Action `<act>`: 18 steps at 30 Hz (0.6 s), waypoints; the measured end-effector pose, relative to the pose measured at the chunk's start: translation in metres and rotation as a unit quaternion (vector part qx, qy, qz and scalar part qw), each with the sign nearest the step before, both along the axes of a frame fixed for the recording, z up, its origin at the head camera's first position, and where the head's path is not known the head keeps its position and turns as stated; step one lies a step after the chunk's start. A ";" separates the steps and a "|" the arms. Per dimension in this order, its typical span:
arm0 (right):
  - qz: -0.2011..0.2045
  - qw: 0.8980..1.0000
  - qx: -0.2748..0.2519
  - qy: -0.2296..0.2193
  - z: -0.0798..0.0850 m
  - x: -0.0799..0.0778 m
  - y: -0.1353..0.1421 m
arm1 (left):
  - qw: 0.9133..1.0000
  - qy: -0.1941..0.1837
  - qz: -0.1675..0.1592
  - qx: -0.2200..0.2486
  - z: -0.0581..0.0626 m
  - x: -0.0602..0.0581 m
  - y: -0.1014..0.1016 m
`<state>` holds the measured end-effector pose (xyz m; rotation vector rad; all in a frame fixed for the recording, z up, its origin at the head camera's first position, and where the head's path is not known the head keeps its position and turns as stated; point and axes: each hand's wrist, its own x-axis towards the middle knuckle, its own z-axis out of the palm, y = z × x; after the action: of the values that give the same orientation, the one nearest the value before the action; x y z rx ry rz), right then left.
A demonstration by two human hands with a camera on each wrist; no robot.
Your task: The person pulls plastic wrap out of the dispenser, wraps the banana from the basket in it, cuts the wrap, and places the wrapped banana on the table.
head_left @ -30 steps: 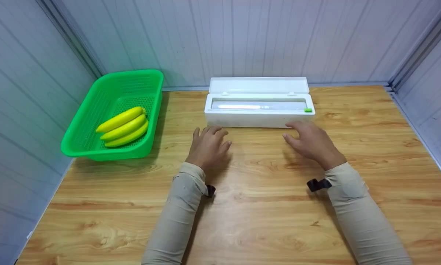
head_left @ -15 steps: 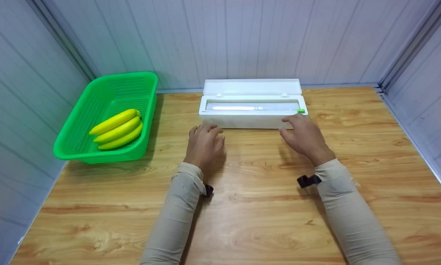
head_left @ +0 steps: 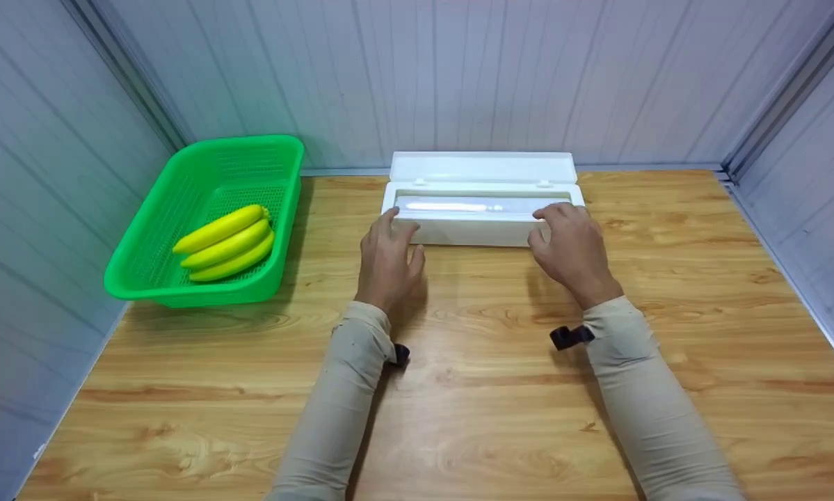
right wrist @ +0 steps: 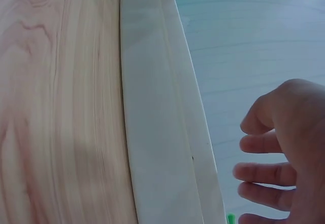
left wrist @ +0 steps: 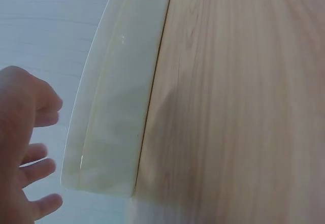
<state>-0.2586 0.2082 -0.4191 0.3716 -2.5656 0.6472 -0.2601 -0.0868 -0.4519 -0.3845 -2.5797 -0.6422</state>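
Observation:
A long white cling film dispenser (head_left: 472,234) stands near the back wall with its lid (head_left: 483,167) raised. A clear, shiny film roll (head_left: 451,205) lies in its slot. My left hand (head_left: 387,264) hovers at the dispenser's front left, fingers spread and relaxed around nothing. At the front right, my right hand (head_left: 573,250) is loosely bent over the edge and covers the right end in the head view. A bit of the green slider (right wrist: 231,218) shows at the bottom of the right wrist view. Both wrist views show the fingers apart from the dispenser's front face.
A green plastic basket (head_left: 288,229) stands at the left, holding a bunch of several yellow bananas (head_left: 225,243). Grey-white panel walls (head_left: 458,83) enclose the wooden table (head_left: 472,390) at the back and sides.
Both hands have moved forward to the dispenser's front edge. The right hand has also shifted left and now hides the green slider in the head view. The dispenser and basket stay in place.

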 end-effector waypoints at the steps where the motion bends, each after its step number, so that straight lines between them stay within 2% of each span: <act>1: -0.004 1.000 0.000 0.007 0.000 -0.001 0.000 | 1.000 0.009 0.003 0.000 0.000 -0.001 0.001; 5: -0.018 0.999 -0.004 0.031 -0.003 -0.007 0.002 | 1.000 0.028 0.012 -0.007 -0.001 -0.006 0.007; 9: -0.033 0.999 -0.001 0.040 -0.008 -0.016 0.003 | 0.999 0.015 0.022 -0.020 0.000 -0.011 0.012; 12: -0.036 0.999 0.006 0.029 -0.011 -0.020 0.003 | 0.999 -0.008 0.029 -0.033 0.000 -0.016 0.014; 18: -0.016 1.000 0.017 -0.020 -0.016 -0.026 0.005 | 0.997 -0.048 0.035 -0.042 0.001 -0.024 0.019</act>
<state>-0.2844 0.2135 -0.4346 0.3297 -2.6184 0.6064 -0.2844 -0.0683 -0.4506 -0.2961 -2.7054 -0.5422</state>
